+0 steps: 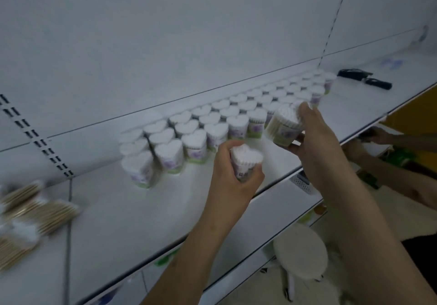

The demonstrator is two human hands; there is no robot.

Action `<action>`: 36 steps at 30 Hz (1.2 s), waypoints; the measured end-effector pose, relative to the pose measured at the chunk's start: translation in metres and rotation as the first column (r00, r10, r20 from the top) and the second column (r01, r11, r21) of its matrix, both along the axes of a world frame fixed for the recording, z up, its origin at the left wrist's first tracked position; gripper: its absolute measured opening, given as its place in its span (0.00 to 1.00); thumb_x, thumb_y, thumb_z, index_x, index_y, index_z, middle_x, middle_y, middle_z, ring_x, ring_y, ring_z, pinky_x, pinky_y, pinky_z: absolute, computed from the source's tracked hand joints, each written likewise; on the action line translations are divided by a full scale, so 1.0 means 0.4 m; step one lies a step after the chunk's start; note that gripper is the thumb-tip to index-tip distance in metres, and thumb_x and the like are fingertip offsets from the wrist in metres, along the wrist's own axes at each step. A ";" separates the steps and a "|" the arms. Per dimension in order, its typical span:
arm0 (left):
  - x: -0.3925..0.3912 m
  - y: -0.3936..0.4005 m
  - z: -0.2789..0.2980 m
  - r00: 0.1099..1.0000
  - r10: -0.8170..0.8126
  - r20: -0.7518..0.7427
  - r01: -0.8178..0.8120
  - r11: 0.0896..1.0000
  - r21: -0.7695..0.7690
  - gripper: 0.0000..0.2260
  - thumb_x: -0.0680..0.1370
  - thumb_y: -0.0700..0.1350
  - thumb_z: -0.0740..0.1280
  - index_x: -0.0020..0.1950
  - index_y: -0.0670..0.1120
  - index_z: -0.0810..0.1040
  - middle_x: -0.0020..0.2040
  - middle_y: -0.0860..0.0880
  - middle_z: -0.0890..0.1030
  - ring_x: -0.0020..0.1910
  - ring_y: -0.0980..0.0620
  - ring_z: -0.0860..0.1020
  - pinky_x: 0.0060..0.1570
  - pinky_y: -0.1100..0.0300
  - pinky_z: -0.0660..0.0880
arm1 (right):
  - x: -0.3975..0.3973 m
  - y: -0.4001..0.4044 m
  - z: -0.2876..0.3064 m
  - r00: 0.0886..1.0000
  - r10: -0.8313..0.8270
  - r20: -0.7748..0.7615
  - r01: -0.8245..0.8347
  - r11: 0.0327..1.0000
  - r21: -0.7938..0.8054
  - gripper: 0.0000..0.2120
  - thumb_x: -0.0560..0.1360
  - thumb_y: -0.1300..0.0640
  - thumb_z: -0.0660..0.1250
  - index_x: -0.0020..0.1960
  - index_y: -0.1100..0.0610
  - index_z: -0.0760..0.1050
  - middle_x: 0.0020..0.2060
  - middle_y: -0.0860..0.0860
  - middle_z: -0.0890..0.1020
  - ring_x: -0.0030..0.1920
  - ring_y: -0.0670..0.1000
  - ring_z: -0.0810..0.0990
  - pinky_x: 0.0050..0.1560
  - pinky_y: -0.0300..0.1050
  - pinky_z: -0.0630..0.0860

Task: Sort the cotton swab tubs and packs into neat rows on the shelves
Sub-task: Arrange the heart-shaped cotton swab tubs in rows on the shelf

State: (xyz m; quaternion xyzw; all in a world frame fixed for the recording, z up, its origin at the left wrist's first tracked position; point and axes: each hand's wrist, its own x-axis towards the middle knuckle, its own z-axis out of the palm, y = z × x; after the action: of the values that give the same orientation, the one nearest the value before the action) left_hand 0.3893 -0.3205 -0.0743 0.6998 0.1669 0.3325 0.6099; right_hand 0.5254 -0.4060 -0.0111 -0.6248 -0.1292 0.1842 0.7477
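Note:
Several heart-shaped cotton swab tubs (pixel 201 125) stand in rows along the back of a white shelf (pixel 132 210). My left hand (pixel 233 174) grips one upright heart-shaped tub (pixel 246 157) just in front of the rows. My right hand (pixel 316 144) holds another tub (pixel 283 125), tilted, near the front row on the right. Flat packs of wooden-stick swabs (pixel 35 212) lie blurred on the shelf at the far left.
Black objects (pixel 364 79) lie on the shelf at the far right. Another person's hands (pixel 376 137) work below the shelf edge at right. A round white stool (pixel 300 250) stands on the floor below. Lower shelves run under the front edge.

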 end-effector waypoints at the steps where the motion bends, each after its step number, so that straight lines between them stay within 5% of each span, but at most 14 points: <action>1: 0.032 0.000 0.002 1.000 0.003 -0.003 -0.003 1.000 -0.005 0.19 0.73 0.49 0.72 0.60 0.60 0.69 0.57 0.47 0.75 0.49 0.49 0.79 0.46 0.59 0.79 | 0.027 0.001 -0.001 1.000 0.009 -0.026 -0.008 1.000 0.016 0.16 0.84 0.47 0.55 0.70 0.48 0.67 0.57 0.46 0.77 0.51 0.49 0.81 0.52 0.50 0.81; 4: 0.126 0.004 0.006 1.000 -0.005 0.004 0.005 1.000 -0.007 0.19 0.74 0.44 0.72 0.57 0.62 0.69 0.54 0.48 0.76 0.46 0.47 0.78 0.43 0.60 0.79 | 0.109 0.008 -0.007 0.992 -0.005 -0.124 0.014 0.998 0.069 0.19 0.83 0.47 0.57 0.72 0.52 0.68 0.59 0.50 0.78 0.56 0.52 0.80 0.56 0.55 0.81; 8: 0.270 -0.003 0.034 0.997 -0.072 0.021 0.072 0.997 -0.007 0.21 0.74 0.40 0.71 0.59 0.60 0.67 0.55 0.48 0.76 0.43 0.54 0.77 0.40 0.63 0.76 | 0.225 0.012 -0.004 0.970 -0.025 -0.240 0.069 0.981 0.178 0.08 0.81 0.53 0.59 0.54 0.55 0.74 0.50 0.54 0.79 0.49 0.55 0.80 0.54 0.56 0.81; 14: 0.479 -0.020 0.102 0.984 -0.172 0.039 0.171 0.985 0.036 0.23 0.75 0.40 0.69 0.64 0.57 0.65 0.61 0.51 0.74 0.48 0.59 0.77 0.41 0.68 0.75 | 0.403 -0.011 0.033 0.976 -0.084 -0.199 0.118 0.979 0.166 0.06 0.79 0.55 0.60 0.49 0.55 0.73 0.43 0.53 0.78 0.46 0.55 0.77 0.59 0.57 0.78; 17: 0.561 -0.028 0.100 0.986 -0.161 0.034 0.158 0.985 0.068 0.22 0.76 0.42 0.71 0.64 0.55 0.66 0.60 0.51 0.76 0.48 0.61 0.78 0.42 0.68 0.76 | 0.500 -0.040 0.031 0.976 -0.157 -0.151 0.178 0.974 0.138 0.08 0.82 0.52 0.60 0.54 0.54 0.75 0.49 0.53 0.80 0.49 0.55 0.81 0.53 0.53 0.81; 21: 0.642 -0.047 0.088 0.996 -0.075 -0.054 0.085 0.971 0.225 0.22 0.73 0.56 0.74 0.60 0.59 0.66 0.57 0.54 0.79 0.54 0.60 0.78 0.47 0.70 0.75 | 0.624 -0.065 0.003 0.968 -0.216 -0.129 0.226 0.971 0.072 0.17 0.83 0.47 0.58 0.65 0.56 0.73 0.55 0.54 0.80 0.51 0.56 0.83 0.53 0.53 0.82; 25: 0.748 -0.065 0.091 0.997 -0.043 -0.067 0.064 0.932 0.357 0.27 0.71 0.57 0.75 0.64 0.59 0.67 0.59 0.55 0.77 0.57 0.57 0.76 0.52 0.59 0.77 | 0.754 -0.085 -0.035 0.976 -0.215 -0.043 0.213 0.976 -0.031 0.13 0.82 0.46 0.57 0.59 0.52 0.74 0.55 0.54 0.80 0.53 0.55 0.83 0.55 0.54 0.81; 29: 0.890 -0.100 0.081 0.998 0.052 -0.038 -0.022 0.835 0.550 0.25 0.73 0.53 0.75 0.67 0.50 0.73 0.60 0.52 0.74 0.58 0.57 0.73 0.54 0.68 0.69 | 0.896 -0.114 -0.062 0.987 -0.153 0.041 0.156 0.983 -0.092 0.08 0.81 0.45 0.57 0.49 0.45 0.73 0.57 0.54 0.79 0.56 0.55 0.81 0.59 0.55 0.79; 32: 1.004 -0.117 0.065 0.980 0.169 -0.105 -0.056 0.743 0.667 0.29 0.72 0.63 0.69 0.66 0.47 0.76 0.58 0.50 0.74 0.53 0.53 0.76 0.50 0.62 0.73 | 1.007 -0.140 -0.091 0.992 -0.077 0.096 0.090 0.986 -0.140 0.09 0.76 0.41 0.57 0.48 0.43 0.74 0.53 0.49 0.81 0.56 0.53 0.80 0.64 0.58 0.75; 36: 1.152 -0.113 0.020 0.865 0.498 -0.057 -0.152 0.369 0.917 0.28 0.70 0.68 0.65 0.58 0.48 0.81 0.48 0.49 0.80 0.47 0.46 0.78 0.48 0.51 0.71 | 1.132 -0.141 -0.141 0.988 0.043 0.151 -0.005 0.970 -0.242 0.10 0.83 0.45 0.54 0.52 0.43 0.73 0.51 0.46 0.80 0.56 0.52 0.79 0.65 0.56 0.73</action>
State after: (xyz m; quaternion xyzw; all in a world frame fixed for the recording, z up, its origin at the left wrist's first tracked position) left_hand 0.8500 -0.3657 -0.0663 0.9087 0.2016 0.3641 0.0332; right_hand 0.9783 -0.4625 -0.0673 -0.7218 -0.1712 0.1583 0.6516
